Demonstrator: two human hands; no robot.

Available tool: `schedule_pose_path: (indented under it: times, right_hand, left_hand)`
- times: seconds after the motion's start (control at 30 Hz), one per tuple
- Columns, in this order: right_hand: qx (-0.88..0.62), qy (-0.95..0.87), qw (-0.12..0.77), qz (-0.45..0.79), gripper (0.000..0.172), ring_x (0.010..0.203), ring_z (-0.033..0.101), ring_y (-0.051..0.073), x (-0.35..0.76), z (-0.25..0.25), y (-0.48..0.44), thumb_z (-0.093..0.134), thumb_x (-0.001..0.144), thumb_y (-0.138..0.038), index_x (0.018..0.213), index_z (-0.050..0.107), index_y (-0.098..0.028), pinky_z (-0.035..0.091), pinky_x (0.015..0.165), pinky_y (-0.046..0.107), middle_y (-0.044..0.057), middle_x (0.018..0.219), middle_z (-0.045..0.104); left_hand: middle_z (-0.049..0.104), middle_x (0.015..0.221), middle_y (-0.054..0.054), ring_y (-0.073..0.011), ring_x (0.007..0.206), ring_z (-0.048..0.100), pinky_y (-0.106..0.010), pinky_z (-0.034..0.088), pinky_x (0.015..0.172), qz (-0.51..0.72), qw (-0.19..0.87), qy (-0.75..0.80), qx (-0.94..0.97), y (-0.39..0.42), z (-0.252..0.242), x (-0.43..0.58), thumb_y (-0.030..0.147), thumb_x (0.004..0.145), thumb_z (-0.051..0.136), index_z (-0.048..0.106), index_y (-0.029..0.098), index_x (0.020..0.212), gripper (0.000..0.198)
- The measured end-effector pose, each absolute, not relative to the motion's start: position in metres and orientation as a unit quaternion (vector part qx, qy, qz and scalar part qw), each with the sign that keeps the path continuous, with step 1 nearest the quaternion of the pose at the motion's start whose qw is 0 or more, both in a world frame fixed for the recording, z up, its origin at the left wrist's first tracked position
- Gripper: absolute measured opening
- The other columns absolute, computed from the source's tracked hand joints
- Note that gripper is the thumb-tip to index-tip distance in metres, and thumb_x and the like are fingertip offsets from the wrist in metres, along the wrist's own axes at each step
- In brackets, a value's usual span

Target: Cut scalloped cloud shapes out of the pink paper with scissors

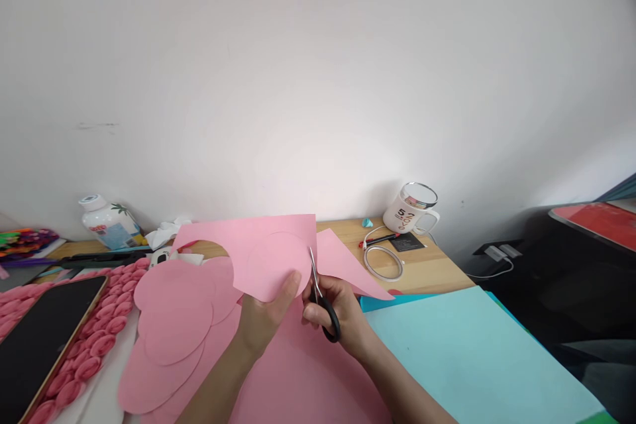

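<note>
My left hand grips a pink paper sheet by its lower edge, thumb on top. A large round bite is cut from the sheet's left side, and a faint circle outline shows on it. In my right hand is a pair of scissors with black handles, its blades pointing up at the sheet's right edge. Pink paper circles lie overlapping to the left of my left hand. More pink paper spreads below both hands, and a pointed pink offcut lies behind the right hand.
Light blue paper covers the table's right side. A white mug, a coiled white cable and a black card are behind it. To the left are a phone on pink bobbly fabric and a white bottle.
</note>
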State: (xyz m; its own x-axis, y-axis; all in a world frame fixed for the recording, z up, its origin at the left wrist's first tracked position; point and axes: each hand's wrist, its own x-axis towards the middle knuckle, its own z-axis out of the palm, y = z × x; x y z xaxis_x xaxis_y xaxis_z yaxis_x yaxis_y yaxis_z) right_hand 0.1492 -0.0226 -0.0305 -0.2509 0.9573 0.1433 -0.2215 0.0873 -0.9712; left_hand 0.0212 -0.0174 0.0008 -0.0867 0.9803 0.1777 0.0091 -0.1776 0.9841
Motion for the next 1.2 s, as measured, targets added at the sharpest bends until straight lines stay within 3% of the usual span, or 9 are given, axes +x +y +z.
schedule_pose_path:
  times: [0.37,0.6,0.8,0.97,1.2]
  right_hand:
    - [-0.356,-0.536,0.489,0.589,0.043,0.041,0.044,0.009,0.149,-0.026,-0.023,0.071,0.061,-0.054,0.061,0.050,-0.017,0.035,0.040,0.021,-0.004,0.046,0.047]
    - [-0.348,-0.541,0.492,0.588,0.038,0.040,0.044,0.010,0.147,-0.029,-0.025,0.072,0.063,-0.048,0.059,0.050,-0.017,0.035,0.040,0.020,-0.004,0.045,0.049]
    - [-0.352,-0.530,0.493,0.594,0.038,0.043,0.042,0.009,0.147,-0.034,-0.024,0.074,0.061,-0.048,0.066,0.052,-0.017,0.034,0.043,0.021,-0.004,0.049,0.050]
    - [-0.348,-0.544,0.501,0.575,0.041,0.049,0.031,0.008,0.152,-0.032,-0.020,0.077,0.058,-0.046,0.059,0.049,-0.017,0.026,0.045,0.022,-0.005,0.053,0.040]
    - [-0.352,-0.544,0.507,0.568,0.045,0.049,0.031,0.009,0.152,-0.031,-0.020,0.076,0.058,-0.050,0.057,0.043,-0.018,0.026,0.046,0.023,-0.005,0.054,0.039]
  left_hand:
    - [0.062,0.077,-0.003,-0.0197,0.078,0.061,-0.032,0.052,0.073,0.575,0.417,0.450,0.541,-0.010,-0.003,0.017,0.038,0.070,0.065,0.060,0.018,0.094,0.032]
    - [0.065,0.081,-0.004,-0.0214,0.084,0.062,-0.032,0.052,0.075,0.587,0.414,0.460,0.521,-0.011,-0.003,0.017,0.035,0.068,0.066,0.060,0.017,0.091,0.030]
    - [0.061,0.065,0.000,-0.0192,0.067,0.062,-0.031,0.053,0.063,0.560,0.415,0.486,0.528,-0.013,-0.002,0.017,0.037,0.068,0.065,0.057,0.018,0.076,0.023]
    - [0.067,0.080,-0.004,-0.0236,0.086,0.063,-0.036,0.052,0.076,0.547,0.402,0.504,0.533,-0.016,0.004,0.021,0.038,0.065,0.064,0.060,0.018,0.080,0.025]
    - [0.068,0.077,-0.004,-0.0235,0.082,0.065,-0.035,0.054,0.071,0.546,0.402,0.497,0.542,-0.017,0.008,0.022,0.035,0.066,0.063,0.062,0.018,0.082,0.023]
